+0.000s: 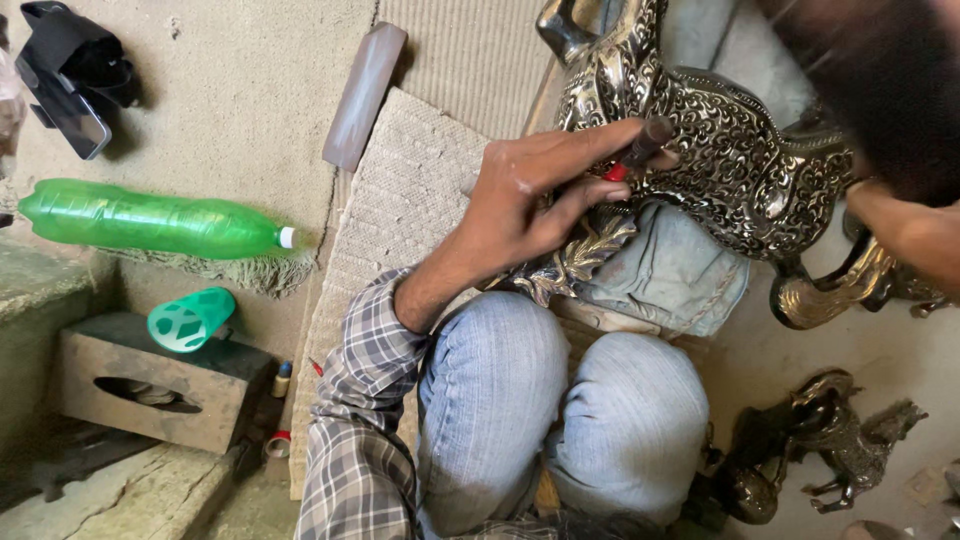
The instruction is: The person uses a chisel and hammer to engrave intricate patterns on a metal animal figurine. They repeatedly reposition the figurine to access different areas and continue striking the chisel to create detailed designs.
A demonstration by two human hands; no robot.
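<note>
Engraved silvery metal animal figure [740, 165] lies lengthwise upper-left to lower-right; left hand [530, 200] grips a red-tipped tool [640, 150]; right hand [900, 235] mostly hidden, grip unclear.

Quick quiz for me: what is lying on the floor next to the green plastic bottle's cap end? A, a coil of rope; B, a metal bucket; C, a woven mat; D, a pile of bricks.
C: the green plastic bottle lies on its side with its white cap pointing at the edge of the woven mat.

Left hand [525, 205] fingers curled in a pinch, forearm extended; right hand out of view, forearm blurred.
</note>
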